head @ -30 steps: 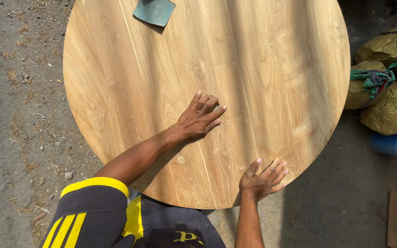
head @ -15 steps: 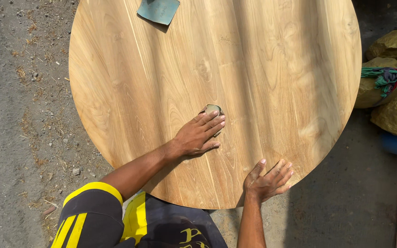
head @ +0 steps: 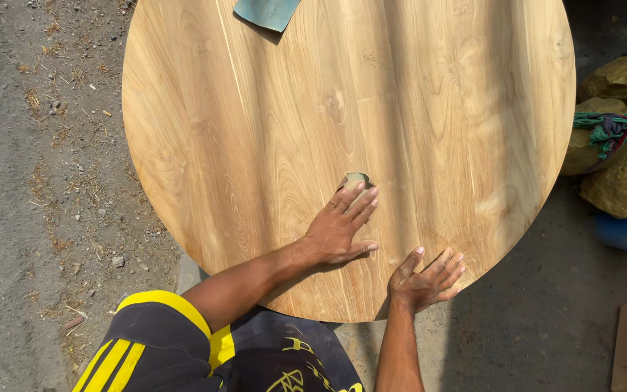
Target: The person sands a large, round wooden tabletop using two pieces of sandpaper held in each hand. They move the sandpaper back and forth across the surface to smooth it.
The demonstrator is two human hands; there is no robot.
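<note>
A round pale wooden desk [head: 429, 109] stands on gritty grey ground [head: 30, 218]. The left hand [head: 339, 225] presses a small sanding pad [head: 355, 179] under flat fingers; the right hand [head: 426, 279] rests spread, empty, at the near rim

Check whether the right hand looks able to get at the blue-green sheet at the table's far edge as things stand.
Probably, with a long stretch: the right hand rests flat at the near rim, and only bare round tabletop lies between it and the blue-green sheet.

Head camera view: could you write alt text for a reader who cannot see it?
A person's left hand presses a small sandpaper piece onto a round wooden tabletop. The right hand rests flat near its edge.
</note>
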